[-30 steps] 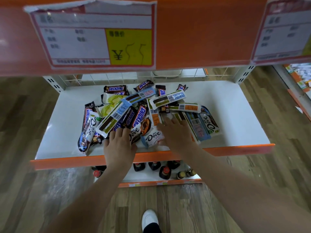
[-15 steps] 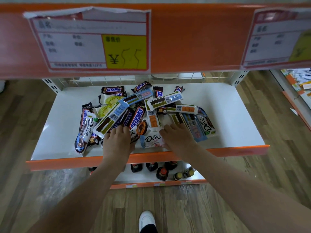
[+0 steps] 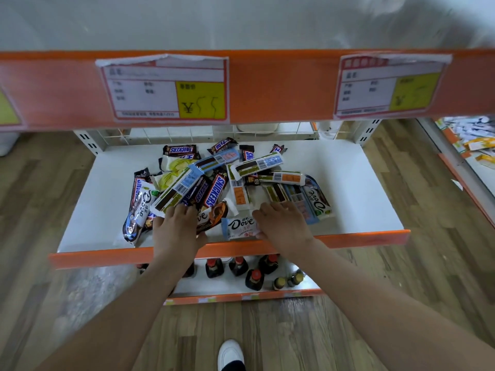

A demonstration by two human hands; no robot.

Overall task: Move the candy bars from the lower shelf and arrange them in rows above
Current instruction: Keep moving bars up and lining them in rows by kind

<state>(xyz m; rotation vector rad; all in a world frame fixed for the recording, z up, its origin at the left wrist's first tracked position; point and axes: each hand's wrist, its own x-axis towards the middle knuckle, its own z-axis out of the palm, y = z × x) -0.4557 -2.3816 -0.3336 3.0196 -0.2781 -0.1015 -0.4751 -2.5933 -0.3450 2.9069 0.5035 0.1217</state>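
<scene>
A loose pile of candy bars (image 3: pixel 214 188) lies on the white lower shelf (image 3: pixel 361 199): brown Snickers bars, Dove bars and long white bars with barcodes. My left hand (image 3: pixel 176 228) rests palm down on the pile's near left side, its fingertips on a long barcode bar (image 3: pixel 174 191). My right hand (image 3: pixel 281 223) lies flat on the near right side and covers the right end of a white Dove bar (image 3: pixel 238 226). The pale top of the upper shelf (image 3: pixel 241 25) shows above its orange front edge. No bars are visible on it.
Two price labels (image 3: pixel 163 89) (image 3: pixel 388 87) hang on the upper shelf's orange edge. Dark bottles (image 3: pixel 238 266) stand on a lower shelf beneath the pile. A wire grid (image 3: pixel 214 132) backs the candy shelf. Another shelf with packets (image 3: pixel 479 145) is at the right, over a wooden floor.
The view has tilted upward, bringing the upper shelf's top into sight. Both hands stay on the near side of the pile with hardly any shift.
</scene>
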